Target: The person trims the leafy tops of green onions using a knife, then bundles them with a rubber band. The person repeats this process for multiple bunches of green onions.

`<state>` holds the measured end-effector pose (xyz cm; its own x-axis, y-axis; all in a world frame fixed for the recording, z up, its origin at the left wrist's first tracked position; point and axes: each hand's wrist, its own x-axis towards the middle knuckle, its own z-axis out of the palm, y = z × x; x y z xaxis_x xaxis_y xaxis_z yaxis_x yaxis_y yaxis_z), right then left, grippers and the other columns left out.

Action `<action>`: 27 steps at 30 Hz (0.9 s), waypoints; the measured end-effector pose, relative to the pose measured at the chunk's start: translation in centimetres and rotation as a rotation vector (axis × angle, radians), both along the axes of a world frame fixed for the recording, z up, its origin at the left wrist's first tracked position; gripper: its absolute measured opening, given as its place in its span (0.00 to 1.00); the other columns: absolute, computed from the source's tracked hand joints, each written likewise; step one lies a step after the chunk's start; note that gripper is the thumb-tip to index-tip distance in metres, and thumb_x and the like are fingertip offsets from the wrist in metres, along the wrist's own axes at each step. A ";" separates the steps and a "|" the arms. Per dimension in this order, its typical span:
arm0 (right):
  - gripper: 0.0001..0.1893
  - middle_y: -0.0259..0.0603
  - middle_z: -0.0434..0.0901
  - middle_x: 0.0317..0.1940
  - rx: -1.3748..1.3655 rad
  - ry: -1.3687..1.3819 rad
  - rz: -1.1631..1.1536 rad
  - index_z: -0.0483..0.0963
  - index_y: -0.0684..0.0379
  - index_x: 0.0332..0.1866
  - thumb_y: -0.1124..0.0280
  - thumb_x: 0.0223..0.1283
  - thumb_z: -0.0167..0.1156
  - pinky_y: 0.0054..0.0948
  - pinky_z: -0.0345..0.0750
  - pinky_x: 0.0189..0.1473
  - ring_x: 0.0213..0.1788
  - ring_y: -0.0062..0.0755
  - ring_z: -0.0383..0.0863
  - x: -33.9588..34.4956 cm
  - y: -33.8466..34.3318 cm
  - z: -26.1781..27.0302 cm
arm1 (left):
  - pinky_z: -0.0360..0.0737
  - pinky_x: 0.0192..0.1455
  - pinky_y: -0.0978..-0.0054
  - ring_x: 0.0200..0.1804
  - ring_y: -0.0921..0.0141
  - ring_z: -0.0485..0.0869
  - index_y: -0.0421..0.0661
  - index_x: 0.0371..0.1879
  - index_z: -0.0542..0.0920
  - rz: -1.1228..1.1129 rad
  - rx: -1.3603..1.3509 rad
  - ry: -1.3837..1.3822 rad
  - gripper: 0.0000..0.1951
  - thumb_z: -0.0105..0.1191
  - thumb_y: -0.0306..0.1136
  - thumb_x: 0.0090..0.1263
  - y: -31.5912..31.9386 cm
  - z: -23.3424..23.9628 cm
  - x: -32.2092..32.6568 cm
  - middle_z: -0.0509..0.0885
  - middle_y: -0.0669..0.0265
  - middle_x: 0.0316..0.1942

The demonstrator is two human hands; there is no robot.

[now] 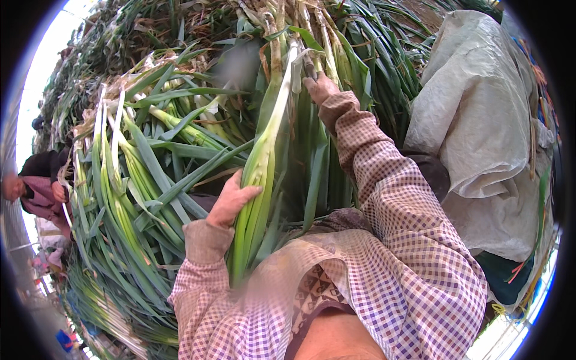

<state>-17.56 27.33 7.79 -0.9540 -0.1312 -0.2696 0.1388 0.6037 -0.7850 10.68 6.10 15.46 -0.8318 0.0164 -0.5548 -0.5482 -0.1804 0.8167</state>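
Observation:
My left hand [234, 200] is closed around the green leaf bases of a long-stemmed Welsh onion [261, 162]. Its white shank slants up towards the pile in front of me, and the leaf ends lie against my checked clothing. My right hand [321, 87] is higher up, among the pale shanks just right of that onion's white end. A narrow dark shape shows at its fingertips; whether this is a tool or a finger covering is unclear. Beside it hangs a whitish, thin strip of onion skin [297, 76].
More Welsh onions [130, 166] lie heaped on the left, with a larger unpeeled pile [180, 27] behind. A pale plastic sheet or sack [481, 112] bulges at right. At the far left a person [45, 184] bends beside the heap. White-stemmed onions [117, 319] lie lower left.

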 end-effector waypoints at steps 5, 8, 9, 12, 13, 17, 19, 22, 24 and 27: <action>0.34 0.56 0.81 0.45 -0.280 -0.019 0.104 0.70 0.65 0.62 0.47 0.59 0.53 0.40 0.75 0.54 0.49 0.50 0.81 9.4 1.3 2.1 | 0.82 0.49 0.71 0.45 0.69 0.83 0.39 0.62 0.71 0.199 -0.029 -0.007 0.27 0.60 0.23 0.61 -0.9 4.4 6.4 0.82 0.60 0.48; 0.30 0.47 0.81 0.35 -0.341 -0.105 0.113 0.69 0.67 0.61 0.53 0.62 0.55 0.34 0.76 0.43 0.36 0.37 0.80 15.8 3.3 2.9 | 0.83 0.48 0.72 0.45 0.68 0.84 0.40 0.60 0.72 0.457 -0.220 0.109 0.27 0.60 0.23 0.58 -3.2 8.8 9.7 0.82 0.61 0.48; 0.30 0.52 0.81 0.36 -0.348 -0.204 0.142 0.69 0.65 0.62 0.52 0.63 0.55 0.37 0.77 0.45 0.38 0.44 0.82 17.5 3.7 4.1 | 0.83 0.48 0.72 0.44 0.68 0.84 0.40 0.60 0.73 0.507 -0.325 0.151 0.27 0.61 0.23 0.58 -5.3 9.8 10.5 0.82 0.61 0.48; 0.30 0.62 0.81 0.42 -0.156 -0.144 0.359 0.66 0.62 0.64 0.51 0.63 0.54 0.45 0.76 0.50 0.46 0.58 0.81 21.1 5.1 4.8 | 0.82 0.47 0.72 0.44 0.67 0.83 0.39 0.61 0.72 0.557 -0.600 0.177 0.26 0.58 0.26 0.62 -13.6 13.3 11.3 0.81 0.58 0.51; 0.31 0.64 0.81 0.44 -0.104 -0.144 0.406 0.66 0.61 0.65 0.51 0.63 0.54 0.47 0.75 0.52 0.49 0.62 0.80 22.0 5.5 5.2 | 0.81 0.48 0.71 0.45 0.66 0.83 0.39 0.62 0.71 0.600 -0.710 0.172 0.26 0.57 0.27 0.63 -16.4 14.1 10.9 0.80 0.57 0.52; 0.31 0.62 0.81 0.45 -0.050 -0.171 0.507 0.65 0.60 0.66 0.51 0.63 0.53 0.47 0.75 0.53 0.50 0.62 0.80 23.0 5.3 5.1 | 0.78 0.53 0.67 0.49 0.60 0.81 0.37 0.65 0.68 0.436 -1.202 0.214 0.31 0.59 0.34 0.63 -32.2 13.4 10.6 0.80 0.54 0.53; 0.30 0.61 0.82 0.43 -0.051 -0.130 0.470 0.66 0.60 0.63 0.50 0.63 0.53 0.47 0.75 0.52 0.48 0.61 0.80 21.0 4.2 4.2 | 0.76 0.57 0.66 0.53 0.59 0.80 0.38 0.67 0.66 0.189 -1.528 0.038 0.34 0.62 0.35 0.60 -42.5 11.9 11.8 0.79 0.50 0.55; 0.27 0.62 0.81 0.40 -0.025 0.000 0.346 0.69 0.61 0.57 0.49 0.63 0.51 0.49 0.75 0.49 0.45 0.61 0.81 15.6 2.9 3.0 | 0.76 0.58 0.66 0.52 0.58 0.82 0.47 0.67 0.70 0.132 -2.060 -0.152 0.34 0.65 0.34 0.58 -31.6 11.3 1.2 0.80 0.48 0.54; 0.28 0.63 0.81 0.43 -0.025 0.054 0.322 0.69 0.61 0.58 0.48 0.63 0.50 0.48 0.75 0.53 0.48 0.62 0.80 11.6 1.4 4.0 | 0.79 0.53 0.65 0.47 0.62 0.84 0.52 0.63 0.74 0.249 -1.538 0.501 0.28 0.63 0.35 0.61 -28.2 6.9 -3.8 0.82 0.53 0.51; 0.29 0.60 0.81 0.41 0.018 0.109 0.267 0.71 0.64 0.57 0.48 0.61 0.52 0.45 0.74 0.52 0.47 0.59 0.80 5.2 0.1 3.4 | 0.77 0.56 0.69 0.51 0.64 0.83 0.43 0.56 0.79 -0.333 -1.016 0.370 0.21 0.57 0.39 0.66 -8.0 4.5 -9.9 0.83 0.55 0.51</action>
